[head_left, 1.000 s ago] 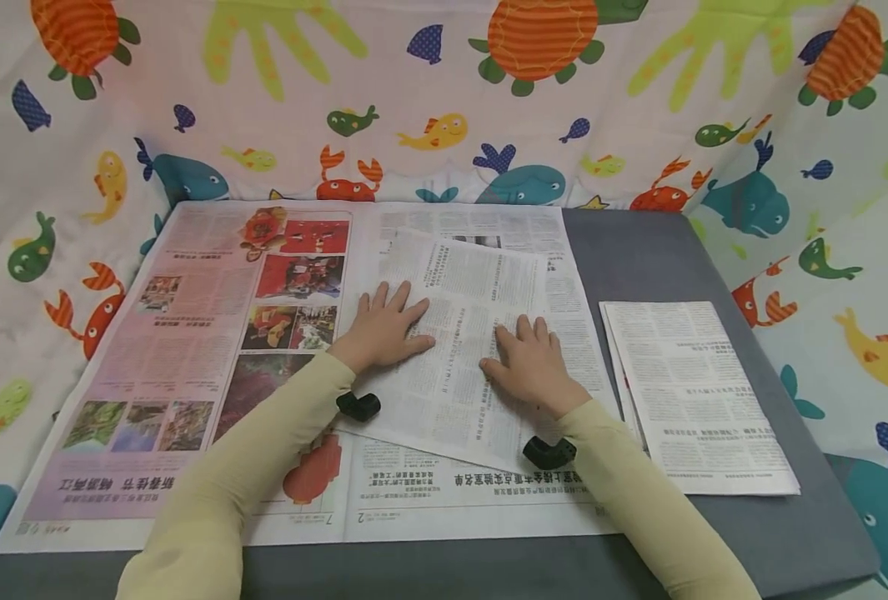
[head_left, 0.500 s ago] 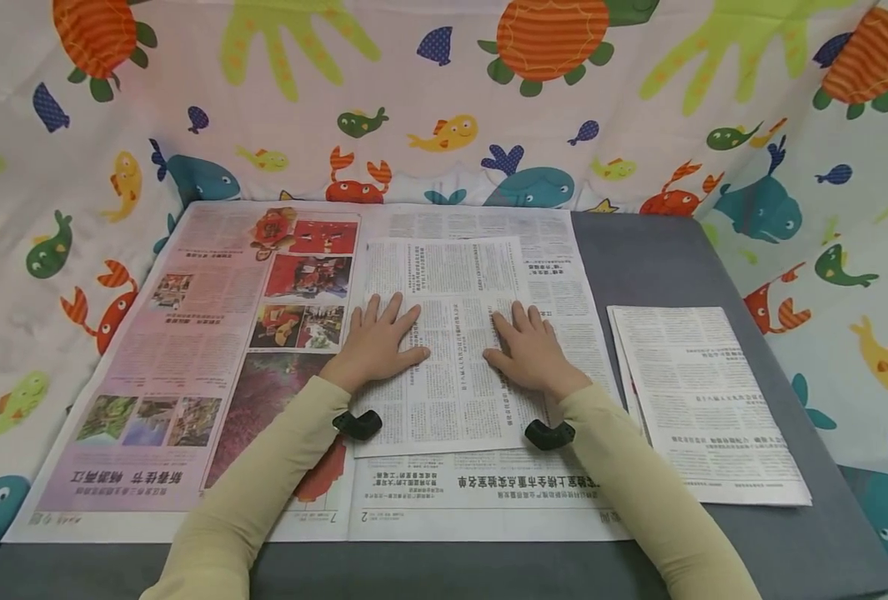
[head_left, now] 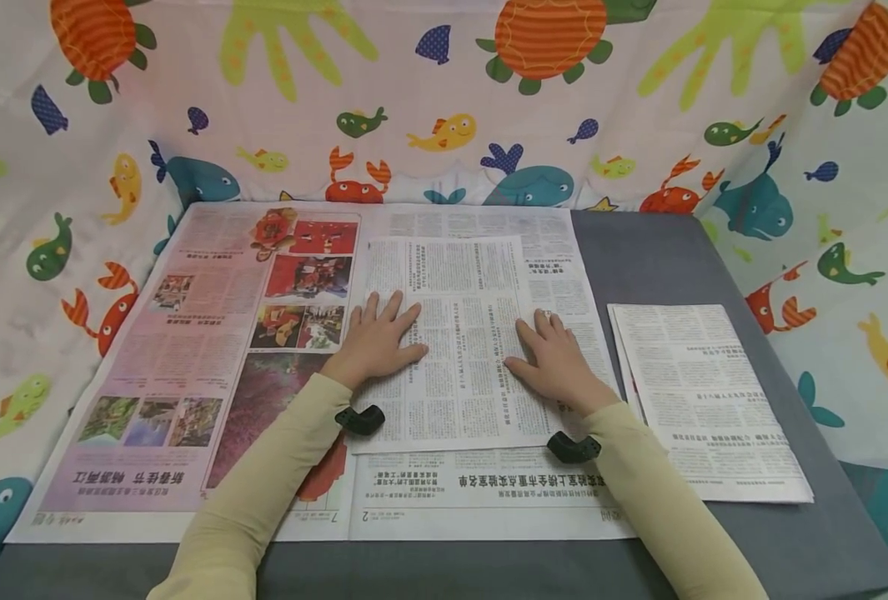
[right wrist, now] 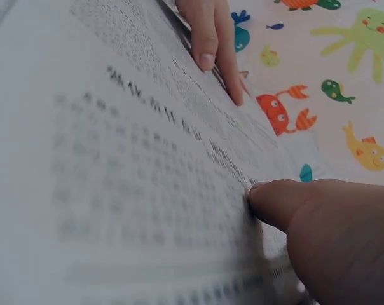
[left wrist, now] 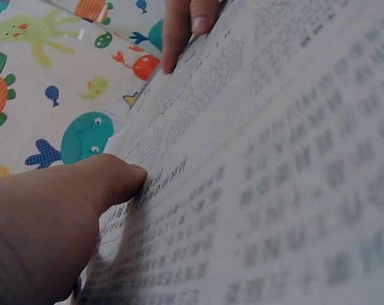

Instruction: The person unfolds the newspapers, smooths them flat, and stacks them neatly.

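A folded newspaper (head_left: 451, 375) lies squared up on the right page of a larger spread newspaper (head_left: 143, 350). My left hand (head_left: 378, 340) rests on its left edge, fingers spread, thumb toward the middle. On its right side my right hand (head_left: 556, 362) lies with straight fingers pointing away from me. In the left wrist view the left thumb (left wrist: 119, 181) touches the printed sheet, and fingers of the other hand show at the top. The right thumb (right wrist: 281, 202) presses the paper in the right wrist view.
To the right, a stack of folded newspapers (head_left: 706, 400) lies on the grey table (head_left: 639, 258). Behind and at both sides hangs a white cloth (head_left: 278, 125) printed with sea animals. The table's front edge runs below the spread newspaper.
The folded newspaper has turned from a slant to lie straight with the spread one, shifting slightly left. Lately my right hand has slid right and a little nearer; the left has barely moved.
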`<action>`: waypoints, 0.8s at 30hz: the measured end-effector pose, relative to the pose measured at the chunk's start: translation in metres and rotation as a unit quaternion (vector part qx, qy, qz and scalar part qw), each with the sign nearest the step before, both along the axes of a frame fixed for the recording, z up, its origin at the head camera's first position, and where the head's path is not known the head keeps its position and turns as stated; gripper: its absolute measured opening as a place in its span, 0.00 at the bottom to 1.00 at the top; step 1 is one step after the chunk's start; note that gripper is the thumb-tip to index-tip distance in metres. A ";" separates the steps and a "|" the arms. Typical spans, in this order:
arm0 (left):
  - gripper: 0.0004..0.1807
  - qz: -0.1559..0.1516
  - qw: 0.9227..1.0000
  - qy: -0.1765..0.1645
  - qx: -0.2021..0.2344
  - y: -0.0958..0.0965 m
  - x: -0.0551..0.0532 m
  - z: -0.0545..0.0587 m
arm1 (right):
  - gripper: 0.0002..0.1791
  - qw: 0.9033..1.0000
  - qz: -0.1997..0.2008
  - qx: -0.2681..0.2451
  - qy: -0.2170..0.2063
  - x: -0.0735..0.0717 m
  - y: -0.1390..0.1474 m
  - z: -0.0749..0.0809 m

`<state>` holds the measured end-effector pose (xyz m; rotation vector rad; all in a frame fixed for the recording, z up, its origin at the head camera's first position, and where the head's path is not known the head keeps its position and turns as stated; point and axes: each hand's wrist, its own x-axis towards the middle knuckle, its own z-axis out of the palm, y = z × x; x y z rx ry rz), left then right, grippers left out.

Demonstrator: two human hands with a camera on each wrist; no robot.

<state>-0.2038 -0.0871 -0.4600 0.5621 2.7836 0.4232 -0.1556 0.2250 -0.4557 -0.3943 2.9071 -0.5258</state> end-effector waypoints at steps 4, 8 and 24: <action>0.43 0.001 1.000 -0.005 -0.004 0.000 -0.001 0.003 | 0.39 1.000 -0.008 -0.016 -0.001 0.009 0.016 -0.002; 0.41 0.004 1.000 -0.012 0.010 0.000 0.000 0.004 | 0.37 1.000 -0.013 -0.027 0.005 0.015 0.023 -0.005; 0.46 -0.041 0.999 0.018 0.003 0.076 0.052 0.018 | 0.37 0.999 -0.027 -0.035 0.030 0.019 0.023 -0.012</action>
